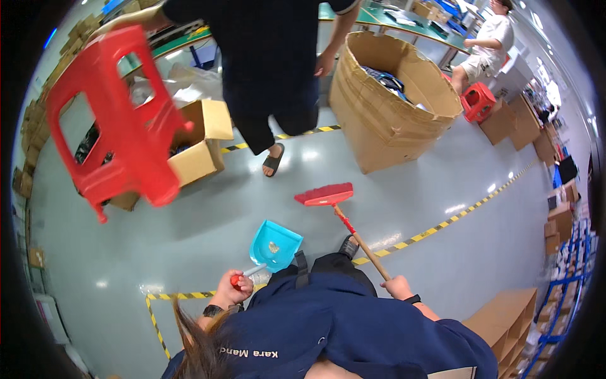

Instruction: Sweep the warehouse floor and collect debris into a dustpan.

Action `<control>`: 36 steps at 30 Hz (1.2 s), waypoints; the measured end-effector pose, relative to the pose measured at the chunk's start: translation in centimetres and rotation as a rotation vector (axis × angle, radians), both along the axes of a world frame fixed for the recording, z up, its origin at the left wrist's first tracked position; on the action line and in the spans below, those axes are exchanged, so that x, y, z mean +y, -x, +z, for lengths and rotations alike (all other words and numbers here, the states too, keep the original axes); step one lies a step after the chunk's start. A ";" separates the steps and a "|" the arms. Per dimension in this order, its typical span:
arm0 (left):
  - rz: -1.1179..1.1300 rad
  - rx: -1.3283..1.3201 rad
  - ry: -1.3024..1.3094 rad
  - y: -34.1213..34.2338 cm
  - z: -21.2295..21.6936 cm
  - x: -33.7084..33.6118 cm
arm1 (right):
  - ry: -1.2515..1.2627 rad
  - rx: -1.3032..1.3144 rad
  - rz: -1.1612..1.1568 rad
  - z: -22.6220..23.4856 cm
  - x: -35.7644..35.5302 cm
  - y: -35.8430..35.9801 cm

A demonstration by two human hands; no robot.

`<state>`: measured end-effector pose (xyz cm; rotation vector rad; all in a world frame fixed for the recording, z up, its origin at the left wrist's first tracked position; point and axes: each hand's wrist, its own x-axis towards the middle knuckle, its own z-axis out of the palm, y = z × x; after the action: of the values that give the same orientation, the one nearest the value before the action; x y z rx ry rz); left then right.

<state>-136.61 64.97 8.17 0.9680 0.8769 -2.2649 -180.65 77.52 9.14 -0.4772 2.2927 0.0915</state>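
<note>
A worker in a dark blue shirt stands on a glossy grey floor (208,234), seen from above, with a cleaning tool in each hand. The left hand (228,289) is closed around the red grip of a light blue dustpan (275,246), fingers wrapped tight on the handle; the pan hovers or rests just ahead of the worker's feet, a few scraps of debris lying in its scoop. The right hand (398,287) grasps the near end of a wooden-handled broom (344,218), fingers curled around the stick. The broom slants away to the far left, its red head (326,194) lying just beyond and right of the dustpan, the two apart.

Farther off, another person in dark clothes and sandals carries a red plastic stool (117,117), which is raised at the left of the scene. Behind the stool sits an open cardboard box (203,148) with goods inside. To the far right stands a large round cardboard bin (388,101), partly filled with dark items. Beyond it, a third person in a white shirt sits on a second red stool (478,101) beside a green workbench (391,19). Yellow-and-black hazard tape (442,224) runs across the floor.
</note>
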 end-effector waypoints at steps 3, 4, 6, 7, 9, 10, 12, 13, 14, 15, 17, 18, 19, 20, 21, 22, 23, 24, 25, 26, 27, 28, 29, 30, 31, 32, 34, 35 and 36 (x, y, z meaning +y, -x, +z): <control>-0.021 0.005 -0.019 1.0 0.0 -0.7 | 0.002 0.201 0.230 0.7 -0.4 0.3; -0.030 0.001 -0.016 1.7 0.1 -1.1 | 0.016 0.264 0.277 0.5 -0.6 0.9; -0.044 0.021 0.021 2.9 0.3 -1.6 | 0.036 0.320 0.330 0.1 -1.3 2.2; -0.028 0.036 0.036 3.1 0.2 -1.7 | 0.057 0.323 0.357 0.1 -1.6 2.8; 0.018 0.038 -0.011 4.6 0.7 -2.7 | 0.081 0.323 0.398 -0.3 -2.6 5.0; 0.059 0.042 -0.059 5.4 1.3 -3.1 | 0.083 0.315 0.394 -0.9 -3.0 6.0; 0.094 -0.010 -0.060 7.6 2.5 -4.0 | 0.089 0.289 0.401 -2.2 -4.4 8.3; 0.114 -0.027 -0.042 8.6 2.9 -4.3 | 0.112 0.283 0.381 -3.0 -5.4 9.5; 0.139 -0.051 -0.020 9.5 3.5 -4.5 | 0.139 0.270 0.367 -3.8 -6.5 10.5; 0.151 -0.081 -0.019 10.4 4.5 -5.0 | 0.215 0.254 0.404 -3.9 -8.2 11.3; 0.176 -0.060 -0.032 12.5 6.3 -6.1 | 0.291 0.208 0.407 -5.1 -12.7 13.3; 0.196 -0.074 -0.033 12.6 6.6 -6.0 | 0.306 0.157 0.431 -5.7 -15.6 13.9; 0.206 -0.110 -0.011 13.2 7.3 -6.3 | 0.312 0.121 0.446 -5.7 -18.7 14.1; 0.210 -0.144 0.012 14.1 8.0 -6.8 | 0.324 0.088 0.489 -7.2 -21.7 15.2; 0.229 -0.185 0.028 15.2 9.1 -7.6 | 0.331 0.057 0.539 -8.5 -24.1 16.1; 0.237 -0.187 0.035 15.4 9.5 -8.0 | 0.321 0.044 0.561 -8.7 -25.5 17.0; 0.261 -0.168 0.055 15.8 10.3 -8.3 | 0.274 -0.308 0.345 -8.9 -26.8 18.3; 0.280 -0.146 0.086 15.9 10.9 -9.3 | 0.224 -0.646 0.115 -9.3 -28.5 19.4; 0.288 -0.168 0.084 15.8 11.2 -9.8 | 0.088 -0.673 0.141 -9.9 -28.1 20.5; 0.301 -0.183 0.083 15.5 11.2 -10.1 | -0.047 -0.690 0.173 -10.2 -26.8 21.2; 0.327 -0.192 0.094 15.4 11.5 -10.3 | 0.036 -0.532 0.147 -10.8 -25.2 21.2; 0.344 -0.181 0.096 15.2 11.4 -11.3 | 0.123 -0.369 0.118 -11.2 -23.7 21.3; 0.362 -0.160 0.091 15.0 11.0 -12.3 | 0.165 -0.236 0.259 -9.9 -23.0 21.1; 0.378 -0.139 0.080 14.2 10.6 -12.7 | 0.201 -0.103 0.397 -8.7 -22.1 20.3; 0.389 -0.150 0.111 13.7 10.3 -13.9 | 0.184 -0.086 0.370 -8.6 -21.1 20.0; 0.400 -0.159 0.117 13.2 9.8 -15.2 | 0.170 -0.062 0.343 -8.3 -20.9 19.8; 0.436 -0.105 0.075 11.8 8.5 -17.5 | 0.114 -0.058 0.288 -4.6 -22.8 17.8; 0.437 -0.080 0.081 10.6 7.5 -19.2 | 0.108 -0.067 0.298 -2.6 -24.7 16.5; 0.428 -0.095 0.074 10.0 6.1 -20.6 | 0.099 -0.072 0.311 -1.3 -26.6 16.0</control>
<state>-146.60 44.40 14.31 0.7624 0.8587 -1.8605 -196.62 50.89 7.81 -0.8722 2.1444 0.1121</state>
